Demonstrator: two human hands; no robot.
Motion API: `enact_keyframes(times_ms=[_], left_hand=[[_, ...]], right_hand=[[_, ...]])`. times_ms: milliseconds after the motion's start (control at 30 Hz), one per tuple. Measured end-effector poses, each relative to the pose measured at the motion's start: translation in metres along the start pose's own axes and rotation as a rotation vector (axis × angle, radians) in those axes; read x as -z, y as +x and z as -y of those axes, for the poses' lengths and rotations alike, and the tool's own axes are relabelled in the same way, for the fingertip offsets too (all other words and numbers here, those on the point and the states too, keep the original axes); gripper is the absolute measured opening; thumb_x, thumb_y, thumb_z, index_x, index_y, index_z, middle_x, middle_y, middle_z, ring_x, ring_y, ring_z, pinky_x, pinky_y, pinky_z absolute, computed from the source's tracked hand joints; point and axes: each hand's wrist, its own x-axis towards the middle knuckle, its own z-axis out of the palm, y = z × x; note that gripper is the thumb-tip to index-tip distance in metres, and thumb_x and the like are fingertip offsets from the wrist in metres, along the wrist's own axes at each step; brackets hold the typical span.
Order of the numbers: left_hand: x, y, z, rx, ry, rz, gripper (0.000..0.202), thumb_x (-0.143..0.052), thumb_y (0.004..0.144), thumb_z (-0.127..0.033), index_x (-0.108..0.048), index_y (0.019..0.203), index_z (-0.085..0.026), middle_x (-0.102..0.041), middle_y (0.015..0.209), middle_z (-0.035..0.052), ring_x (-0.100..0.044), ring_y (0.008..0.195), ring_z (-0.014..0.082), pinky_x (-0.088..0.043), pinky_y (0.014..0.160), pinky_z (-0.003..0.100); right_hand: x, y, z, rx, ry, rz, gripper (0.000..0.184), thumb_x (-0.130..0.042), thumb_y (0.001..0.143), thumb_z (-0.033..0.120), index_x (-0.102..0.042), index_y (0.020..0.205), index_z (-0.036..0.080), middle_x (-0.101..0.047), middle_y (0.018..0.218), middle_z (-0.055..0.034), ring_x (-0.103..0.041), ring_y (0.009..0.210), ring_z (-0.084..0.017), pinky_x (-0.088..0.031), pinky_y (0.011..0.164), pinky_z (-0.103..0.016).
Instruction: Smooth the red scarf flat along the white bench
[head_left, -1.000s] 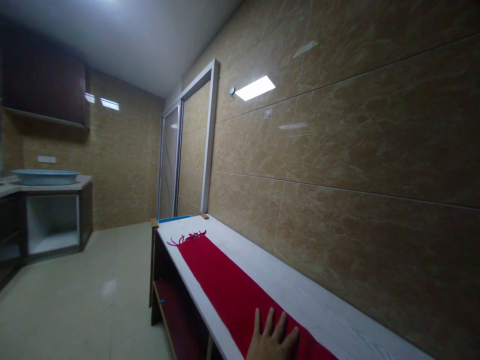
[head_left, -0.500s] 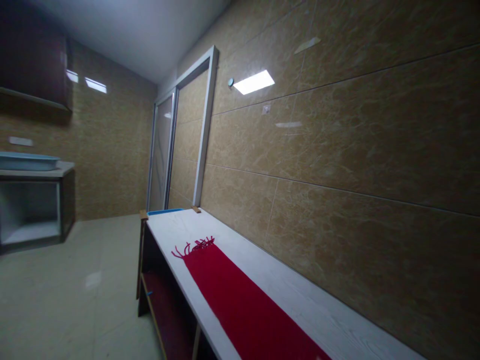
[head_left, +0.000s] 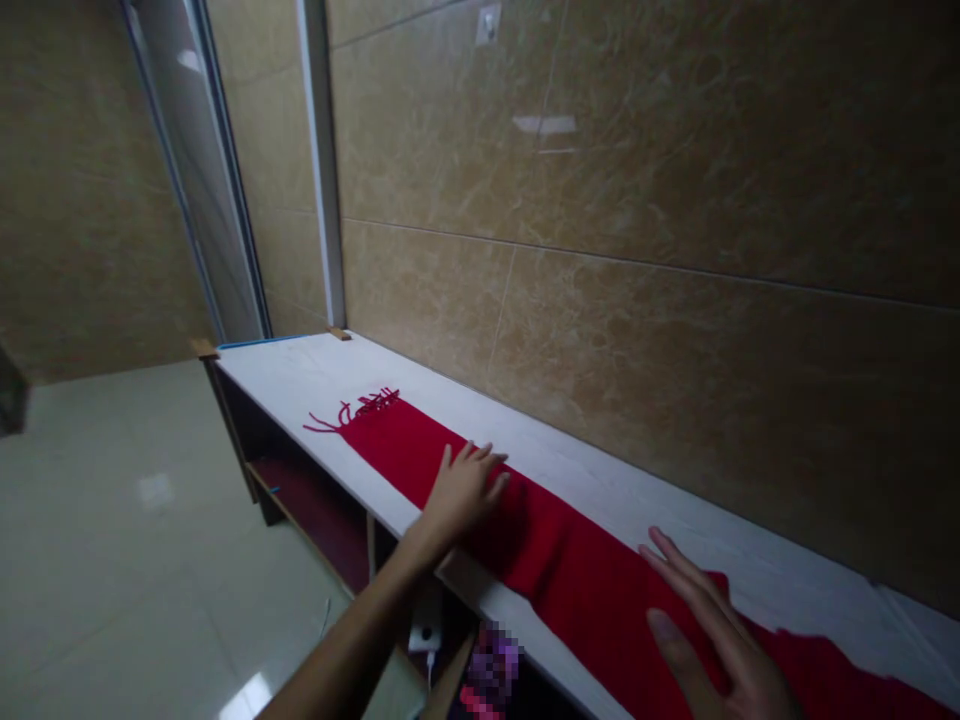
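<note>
A long red scarf (head_left: 592,580) with a fringed far end lies stretched along a white tabletop (head_left: 281,375). Over its middle, my left hand (head_left: 466,487) has its fingers spread, on or just above the cloth. Closer to me, my right hand (head_left: 724,635) hovers over the scarf with thumb and fingers apart, gripping nothing. The cloth looks slightly rumpled between the hands and wavy along its right edge. Whether either palm presses on it, I cannot tell.
A tiled wall (head_left: 637,180) runs along the table's back edge. Below the top is a dark red shelf (head_left: 322,520). A white socket block (head_left: 426,630) with a cable and a lit screen (head_left: 491,670) sit near the front edge. A small wooden block (head_left: 340,333) lies at the far end.
The view has swung down and to the right, showing more of the scarf. Both my hands have come into view over it; earlier neither was visible.
</note>
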Motion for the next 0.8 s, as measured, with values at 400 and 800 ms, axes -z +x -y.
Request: enact_keyframes(times_ms=[400, 800], left_hand=[[-0.015, -0.008, 0.046, 0.006, 0.188, 0.106, 0.065, -0.033, 0.103, -0.061, -0.041, 0.157, -0.026, -0.029, 0.168, 0.0105, -0.018, 0.155, 0.0416, -0.013, 0.121, 0.071], [-0.015, -0.006, 0.042, 0.015, 0.264, 0.154, 0.068, -0.031, 0.103, -0.061, -0.033, 0.161, -0.026, -0.022, 0.169, 0.0094, -0.013, 0.156, 0.0421, -0.011, 0.12, 0.074]], right_hand=[[-0.008, -0.012, -0.026, -0.184, 0.046, -0.084, 0.056, -0.049, 0.098, 0.061, -0.065, 0.136, 0.025, -0.052, 0.154, -0.0088, -0.042, 0.146, -0.031, -0.031, 0.122, -0.055], [-0.015, -0.042, -0.058, -0.289, 0.023, -0.079, 0.068, -0.043, 0.1, 0.061, -0.045, 0.154, 0.021, -0.038, 0.162, -0.01, -0.031, 0.152, -0.029, -0.034, 0.121, -0.052]])
